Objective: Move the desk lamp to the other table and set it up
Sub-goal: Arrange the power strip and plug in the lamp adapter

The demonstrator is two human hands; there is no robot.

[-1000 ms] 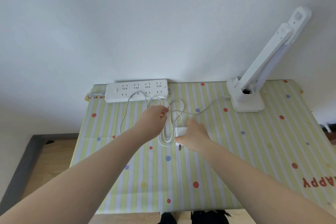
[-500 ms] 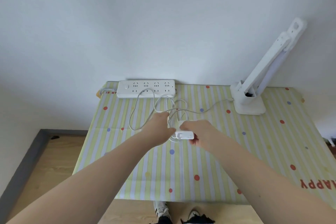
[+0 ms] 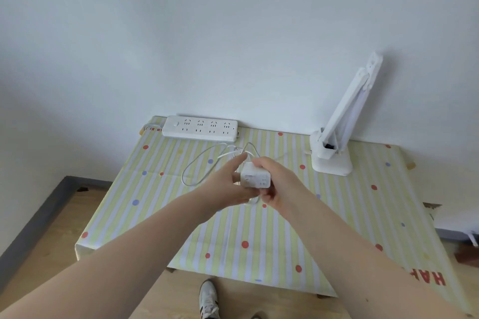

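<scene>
We note the surface [image 3: 337, 215] carries the desk lamp [image 3: 339, 122] at its far right corner, folded arm leaning up and right toward the wall. Power strip [image 3: 200, 128] lies unplugged-into. Cord [image 3: 197, 163] loose. Right hand [image 3: 278, 184] grip clamps the power adapter [image 3: 255, 179]; left hand [image 3: 228, 184] grip closes on cord. Plugging in remains, we judge.
</scene>
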